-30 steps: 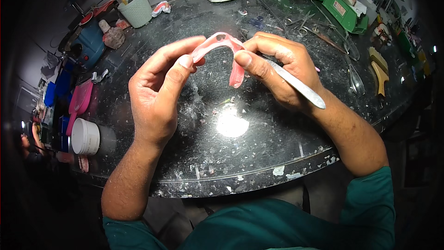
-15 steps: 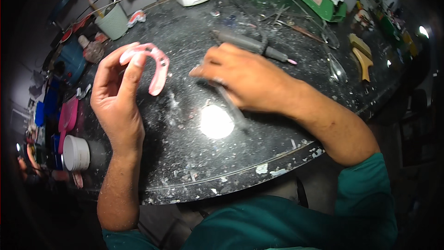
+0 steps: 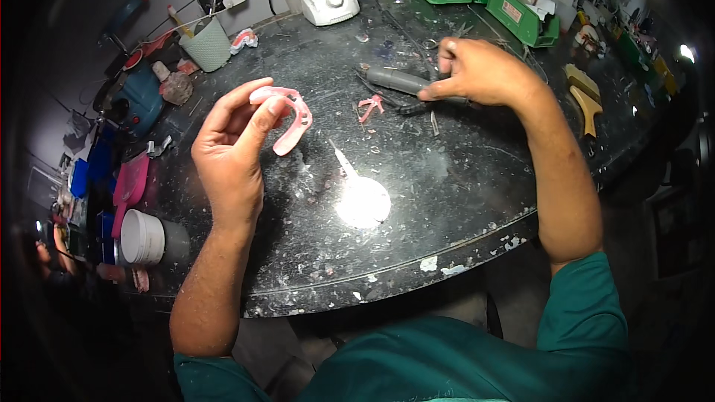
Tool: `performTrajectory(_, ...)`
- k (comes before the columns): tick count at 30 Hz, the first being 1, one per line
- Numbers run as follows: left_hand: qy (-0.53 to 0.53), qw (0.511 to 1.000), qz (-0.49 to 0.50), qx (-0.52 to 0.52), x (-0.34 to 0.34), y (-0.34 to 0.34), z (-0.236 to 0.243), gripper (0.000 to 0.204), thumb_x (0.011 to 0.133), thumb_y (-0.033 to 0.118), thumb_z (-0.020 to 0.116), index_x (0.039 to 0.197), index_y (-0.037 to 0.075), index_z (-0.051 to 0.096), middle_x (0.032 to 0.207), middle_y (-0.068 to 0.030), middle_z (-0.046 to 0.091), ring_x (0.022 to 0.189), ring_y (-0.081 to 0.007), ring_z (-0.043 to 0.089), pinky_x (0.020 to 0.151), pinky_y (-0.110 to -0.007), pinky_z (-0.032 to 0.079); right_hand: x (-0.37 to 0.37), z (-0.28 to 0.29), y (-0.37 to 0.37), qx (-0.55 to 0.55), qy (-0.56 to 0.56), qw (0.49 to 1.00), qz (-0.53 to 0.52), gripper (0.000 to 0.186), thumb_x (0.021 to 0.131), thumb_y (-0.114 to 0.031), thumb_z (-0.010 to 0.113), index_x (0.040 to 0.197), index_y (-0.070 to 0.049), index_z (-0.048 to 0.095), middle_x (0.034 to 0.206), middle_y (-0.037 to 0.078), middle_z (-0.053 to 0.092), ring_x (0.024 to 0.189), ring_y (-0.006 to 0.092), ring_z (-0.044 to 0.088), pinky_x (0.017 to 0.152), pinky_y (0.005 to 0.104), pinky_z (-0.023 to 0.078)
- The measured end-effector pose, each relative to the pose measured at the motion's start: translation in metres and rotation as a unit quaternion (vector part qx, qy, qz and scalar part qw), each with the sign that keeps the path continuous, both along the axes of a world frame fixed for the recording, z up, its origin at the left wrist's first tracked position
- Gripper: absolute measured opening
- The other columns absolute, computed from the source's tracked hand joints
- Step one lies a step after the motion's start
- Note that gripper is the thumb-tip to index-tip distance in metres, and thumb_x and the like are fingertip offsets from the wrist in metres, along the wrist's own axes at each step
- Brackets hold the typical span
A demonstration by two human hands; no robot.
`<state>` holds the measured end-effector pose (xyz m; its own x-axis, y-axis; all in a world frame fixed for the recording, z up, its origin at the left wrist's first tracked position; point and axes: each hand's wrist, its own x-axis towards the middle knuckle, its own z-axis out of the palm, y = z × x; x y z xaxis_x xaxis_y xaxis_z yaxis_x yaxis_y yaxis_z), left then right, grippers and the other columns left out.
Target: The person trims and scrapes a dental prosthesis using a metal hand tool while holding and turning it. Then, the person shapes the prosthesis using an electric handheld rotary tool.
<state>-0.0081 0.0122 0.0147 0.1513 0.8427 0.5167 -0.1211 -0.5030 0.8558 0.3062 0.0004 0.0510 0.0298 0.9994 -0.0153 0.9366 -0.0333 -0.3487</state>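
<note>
A pink U-shaped denture base [image 3: 296,125] is pinched between the thumb and fingers of my left hand [image 3: 237,125], held above the bench. My right hand [image 3: 488,74] is spread at the grey rotary handpiece [image 3: 398,80], its thumb at the handpiece's side and its forefinger apart from it. Whether the thumb touches is hard to tell. On the bench between the hands lies a slim pale hand tool [image 3: 343,162], its lower part lost in a bright glare. A branched pink scrap [image 3: 370,107] lies beside the handpiece's cord.
A white control box [image 3: 328,1] stands at the back, with green bins [image 3: 521,18] to its right. Leftward are a woven cup [image 3: 207,45] of tools, a white tub [image 3: 142,238] and a pink dustpan [image 3: 132,181]. At right lies a yellow-handled brush [image 3: 585,108].
My right hand has let go of the slim tool, now lying on the bench, and moved right and away to the handpiece. My left hand still holds the denture base.
</note>
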Motion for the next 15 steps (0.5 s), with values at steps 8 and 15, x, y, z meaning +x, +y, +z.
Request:
performTrajectory(8,-0.008,1.0,-0.02,-0.004,-0.001,0.002,0.001,0.028,0.091,0.002,0.07,0.117,-0.004,0.064,0.104,-0.0115,0.072,0.096,-0.0145,0.069,0.088,-0.028,0.056,-0.001,-0.019,0.015,-0.123,-0.041,0.989,0.069,0.049,0.076,-0.046,0.084,0.065,-0.006,0.058,0.052,-0.001,0.051,0.047,0.0128,0.048,0.046,0.0311,0.038)
performTrajectory(15,-0.026,0.999,-0.038,0.021,0.005,-0.002,0.002,0.02,0.089,-0.001,0.071,0.107,-0.002,0.063,0.105,-0.0133,0.071,0.101,-0.0179,0.069,0.09,-0.029,0.055,-0.039,-0.032,0.011,-0.078,0.676,0.725,0.105,0.035,0.093,-0.04,0.07,0.088,-0.005,0.065,0.058,-0.007,0.051,0.044,0.0017,0.042,0.042,0.0188,0.037)
